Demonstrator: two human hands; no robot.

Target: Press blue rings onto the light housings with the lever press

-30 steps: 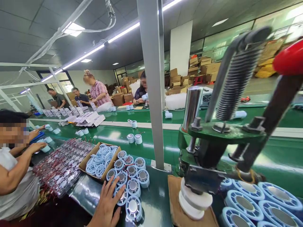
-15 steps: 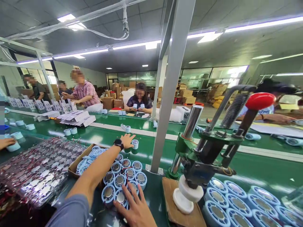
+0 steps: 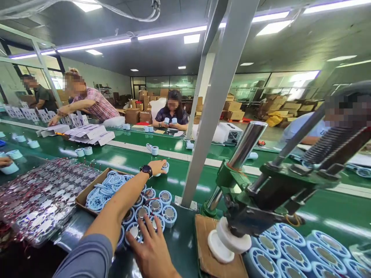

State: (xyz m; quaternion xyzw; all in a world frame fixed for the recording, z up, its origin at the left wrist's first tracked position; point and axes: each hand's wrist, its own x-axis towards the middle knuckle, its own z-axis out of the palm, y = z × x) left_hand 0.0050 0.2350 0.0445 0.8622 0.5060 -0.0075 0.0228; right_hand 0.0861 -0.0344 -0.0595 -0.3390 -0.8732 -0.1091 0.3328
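Observation:
My left hand, with a dark watch on its wrist, reaches over the green belt and has its fingers wrapped round a small light-blue round part. Below it, my right hand lies with fingers spread over a cluster of blue round parts with silver discs. Its fingertips touch the tops of parts in the cluster. An open cardboard box of coiled light-blue cords sits left of my left forearm.
A green press with white pads stands to the right, beside more blue parts. A grey post rises mid-view. Circuit boards lie left. Several people work across the belt; another person's hand is at the left edge.
My left hand has closed round the blue part on the belt. My right hand has shifted slightly left over the cluster. The view has turned, and the press appears larger.

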